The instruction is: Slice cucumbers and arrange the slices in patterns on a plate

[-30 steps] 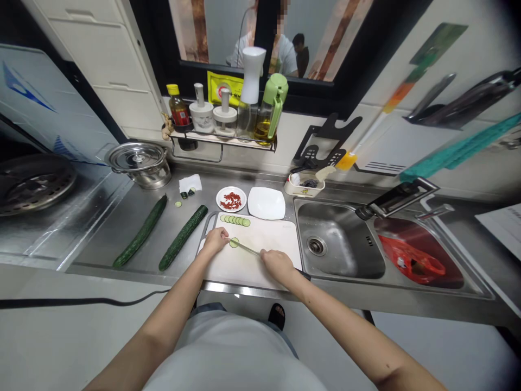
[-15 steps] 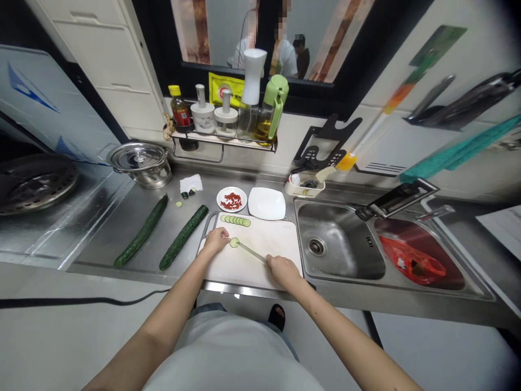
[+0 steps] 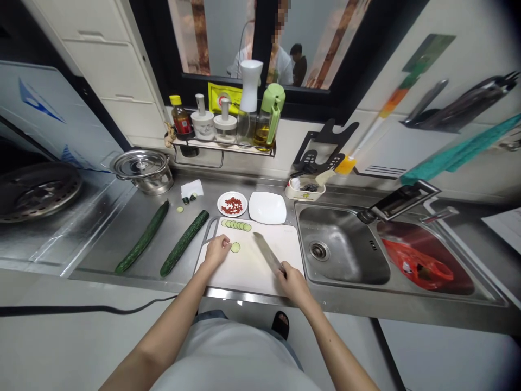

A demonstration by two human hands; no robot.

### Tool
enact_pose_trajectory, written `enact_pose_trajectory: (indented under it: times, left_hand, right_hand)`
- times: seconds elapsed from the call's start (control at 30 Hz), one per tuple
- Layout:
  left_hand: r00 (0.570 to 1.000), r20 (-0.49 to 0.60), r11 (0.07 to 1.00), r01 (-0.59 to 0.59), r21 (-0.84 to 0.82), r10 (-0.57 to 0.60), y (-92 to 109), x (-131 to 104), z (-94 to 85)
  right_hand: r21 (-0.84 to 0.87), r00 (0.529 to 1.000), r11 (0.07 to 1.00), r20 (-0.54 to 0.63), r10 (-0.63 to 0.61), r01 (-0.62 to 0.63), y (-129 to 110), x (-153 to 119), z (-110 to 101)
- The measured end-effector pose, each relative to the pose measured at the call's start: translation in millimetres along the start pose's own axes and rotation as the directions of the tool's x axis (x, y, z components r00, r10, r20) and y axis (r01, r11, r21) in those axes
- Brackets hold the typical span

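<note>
My right hand (image 3: 291,276) is wrapped round the handle of a knife (image 3: 268,252), whose broad blade points up and left over the white cutting board (image 3: 248,271). My left hand (image 3: 218,248) is at the board's left side, fingers bent together beside a round cucumber slice (image 3: 235,247); whether they pinch anything is too small to tell. Behind it on the board lies a row of overlapping cucumber slices (image 3: 236,225). Left of the board rest two whole cucumbers, one nearer (image 3: 184,243) and one farther left (image 3: 142,237).
Behind the board stand a plate of red pieces (image 3: 232,204) and a white square plate (image 3: 267,207). A double sink (image 3: 344,244) is at the right, a lidded steel pot (image 3: 143,171) at the back left. A bottle shelf (image 3: 228,145) hangs above. People show through the window.
The knife has moved right, away from the single slice, and its blade now shows its broad side. My right hand has shifted slightly right and down; my left hand stays beside the slice.
</note>
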State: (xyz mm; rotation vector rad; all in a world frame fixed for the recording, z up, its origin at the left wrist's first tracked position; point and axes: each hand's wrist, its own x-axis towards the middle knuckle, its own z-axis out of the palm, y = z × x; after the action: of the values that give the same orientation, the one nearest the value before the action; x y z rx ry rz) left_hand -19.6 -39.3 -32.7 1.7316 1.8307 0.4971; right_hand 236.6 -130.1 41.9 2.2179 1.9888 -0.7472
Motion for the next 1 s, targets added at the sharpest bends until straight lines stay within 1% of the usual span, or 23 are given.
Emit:
enact_pose_trajectory:
  times: [0.1, 0.2, 0.33, 0.4, 0.5, 0.67, 0.8, 0.9, 1.0]
  left_hand:
    - [0.997, -0.017, 0.995, -0.073, 0.065, 0.074, 5, -8, 2.7]
    - [0.996, -0.007, 0.99, -0.088, 0.112, 0.09, 10, -13, 5.7]
    - [0.996, 0.008, 0.988, -0.088, 0.125, 0.087, 16, -16, 8.1]
    - [0.997, 0.016, 0.99, -0.082, 0.116, 0.081, 18, -15, 8.2]
    - [0.999, 0.02, 0.996, -0.038, 0.079, 0.036, 21, -12, 7.5]
    - [0.997, 0.05, 0.998, 0.056, -0.03, -0.054, 19, -1, 2.0]
    - [0.992, 0.012, 0.985, 0.129, -0.112, -0.129, 11, 16, -6.8]
    - [0.984, -0.033, 0.981, 0.17, -0.089, -0.173, 4, 29, -12.3]
    - [0.98, -0.055, 0.981, 0.186, -0.045, -0.189, -2, 39, -14.4]
  right_hand:
    - [0.105, 0.992, 0.988, -0.033, 0.119, -0.115, 4, -3, 4]
    - [0.179, 0.983, 0.97, -0.055, 0.176, -0.164, 6, -3, 6]
    - [0.26, 0.978, 0.95, -0.071, 0.195, -0.17, 7, -2, 7]
    - [0.273, 0.979, 0.948, -0.072, 0.19, -0.164, 8, -1, 8]
    - [0.267, 0.982, 0.952, -0.069, 0.175, -0.151, 9, 1, 11]
    - [0.241, 0.983, 0.959, -0.067, 0.172, -0.152, 7, 2, 12]
    - [0.188, 0.985, 0.97, -0.038, 0.166, -0.156, 4, 1, 5]
    - [0.143, 0.986, 0.975, 0.0, 0.169, -0.167, 2, 0, 1]
    - [0.123, 0.984, 0.977, -0.005, 0.176, -0.174, 3, -1, 0]
